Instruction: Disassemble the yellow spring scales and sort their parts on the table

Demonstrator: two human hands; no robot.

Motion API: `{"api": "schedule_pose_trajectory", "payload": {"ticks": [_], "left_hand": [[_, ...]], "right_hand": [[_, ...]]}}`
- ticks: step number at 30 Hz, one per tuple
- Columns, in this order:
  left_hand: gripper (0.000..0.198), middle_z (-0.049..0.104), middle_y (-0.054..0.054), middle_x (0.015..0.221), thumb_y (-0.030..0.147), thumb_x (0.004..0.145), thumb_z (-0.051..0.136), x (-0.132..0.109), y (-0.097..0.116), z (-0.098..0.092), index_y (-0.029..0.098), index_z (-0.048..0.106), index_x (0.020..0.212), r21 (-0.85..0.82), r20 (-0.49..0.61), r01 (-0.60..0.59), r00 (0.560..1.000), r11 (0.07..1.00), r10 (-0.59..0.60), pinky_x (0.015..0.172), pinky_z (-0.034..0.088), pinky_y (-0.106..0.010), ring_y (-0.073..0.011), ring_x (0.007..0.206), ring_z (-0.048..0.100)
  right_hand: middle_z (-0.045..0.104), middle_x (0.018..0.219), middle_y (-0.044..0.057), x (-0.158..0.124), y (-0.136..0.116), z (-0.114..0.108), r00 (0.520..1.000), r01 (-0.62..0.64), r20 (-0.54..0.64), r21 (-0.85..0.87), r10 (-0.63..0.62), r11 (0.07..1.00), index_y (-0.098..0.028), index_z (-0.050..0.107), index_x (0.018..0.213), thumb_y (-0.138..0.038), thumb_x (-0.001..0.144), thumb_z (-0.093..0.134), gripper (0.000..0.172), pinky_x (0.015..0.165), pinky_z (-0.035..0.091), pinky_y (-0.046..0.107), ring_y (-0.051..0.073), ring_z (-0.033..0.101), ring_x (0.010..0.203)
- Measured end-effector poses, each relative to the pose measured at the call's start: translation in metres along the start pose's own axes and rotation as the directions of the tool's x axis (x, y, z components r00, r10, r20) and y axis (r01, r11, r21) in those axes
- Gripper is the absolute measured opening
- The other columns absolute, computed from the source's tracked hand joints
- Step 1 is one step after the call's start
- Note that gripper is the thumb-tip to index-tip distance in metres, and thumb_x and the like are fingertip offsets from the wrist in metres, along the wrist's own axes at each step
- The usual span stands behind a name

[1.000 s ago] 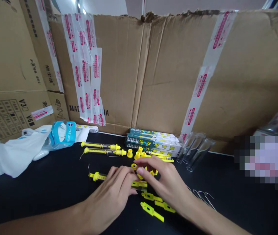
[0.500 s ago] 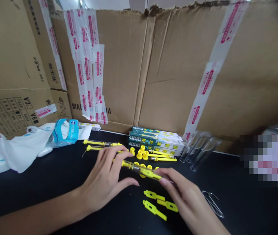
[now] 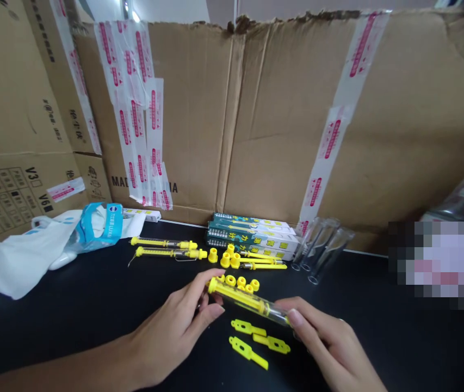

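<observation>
My left hand (image 3: 170, 326) and my right hand (image 3: 321, 343) together hold a clear tubular spring scale (image 3: 243, 301) with yellow inner parts. My left fingers grip its yellow-capped end, and my right fingertips hold its clear end. It slopes down to the right just above the black table (image 3: 72, 321). Beyond it lie several small yellow caps (image 3: 235, 281). Several flat yellow plastic strips (image 3: 248, 348) lie just right of my left hand. Two finished-looking spring scales (image 3: 168, 247) lie further back.
Stacked printed boxes (image 3: 252, 237) and several clear tubes (image 3: 321, 250) stand against a taped cardboard wall (image 3: 280, 136). A white plastic bag (image 3: 23, 256) and a blue packet (image 3: 101, 228) lie at the left. A pixelated blur covers the right.
The tube has dropped lower and shifted right, and it now slopes more steeply. My right hand has moved down and right, and the wire hooks seen earlier no longer show.
</observation>
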State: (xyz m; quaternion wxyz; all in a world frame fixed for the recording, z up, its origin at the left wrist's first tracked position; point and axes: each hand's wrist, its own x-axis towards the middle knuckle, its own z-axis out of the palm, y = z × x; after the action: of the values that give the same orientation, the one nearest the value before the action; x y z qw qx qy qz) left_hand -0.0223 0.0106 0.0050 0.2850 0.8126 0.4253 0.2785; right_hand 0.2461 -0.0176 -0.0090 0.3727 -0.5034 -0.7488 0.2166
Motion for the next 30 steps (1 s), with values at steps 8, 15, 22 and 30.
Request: {"api": "schedule_pose_trajectory", "payload": {"ticks": [8,15,22,30], "left_hand": [[0.039,0.046,0.004,0.068,0.042,0.103,0.022,0.006,0.003,-0.005,0.022,0.043,0.077,0.029,-0.073,-0.004,0.997,1.0,0.006,0.059,0.034,-0.027,-0.0128,0.059,0.045],[0.048,0.035,0.004,0.056,0.051,0.098,0.021,0.009,-0.001,0.001,0.023,0.035,0.061,0.005,-0.104,0.179,0.979,0.984,-0.178,0.055,0.029,-0.029,-0.0141,0.054,0.036],[0.054,0.055,-0.002,0.064,0.058,0.093,0.028,0.009,-0.012,0.007,0.022,0.057,0.066,-0.043,-0.146,0.289,0.945,0.956,-0.292,0.056,0.04,-0.028,-0.0193,0.067,0.052],[0.06,0.067,-0.01,0.084,0.062,0.088,0.032,0.003,-0.018,0.013,0.017,0.071,0.087,-0.142,-0.18,0.322,0.921,0.936,-0.345,0.076,0.053,-0.038,-0.0273,0.091,0.064]], "right_hand": [[0.054,0.056,-0.003,-0.005,-0.016,0.009,0.999,0.031,0.026,0.02,-0.032,0.999,-0.023,0.065,0.072,-0.046,0.103,0.028,0.054,0.052,0.043,0.021,0.012,0.051,0.048],[0.059,0.059,-0.004,-0.009,-0.016,0.013,0.989,0.143,0.047,-0.088,-0.139,0.986,-0.024,0.056,0.07,-0.037,0.106,0.026,0.048,0.053,0.044,0.02,0.011,0.058,0.048],[0.059,0.056,-0.004,-0.009,-0.013,0.013,0.948,0.312,0.032,-0.306,-0.318,0.899,-0.025,0.052,0.074,-0.026,0.105,0.029,0.038,0.042,0.04,0.022,0.01,0.056,0.04],[0.061,0.059,0.0,-0.003,-0.019,0.003,0.813,0.53,0.076,-0.506,-0.577,0.68,-0.02,0.055,0.078,-0.014,0.103,0.028,0.037,0.037,0.039,0.027,0.012,0.055,0.041]]}}
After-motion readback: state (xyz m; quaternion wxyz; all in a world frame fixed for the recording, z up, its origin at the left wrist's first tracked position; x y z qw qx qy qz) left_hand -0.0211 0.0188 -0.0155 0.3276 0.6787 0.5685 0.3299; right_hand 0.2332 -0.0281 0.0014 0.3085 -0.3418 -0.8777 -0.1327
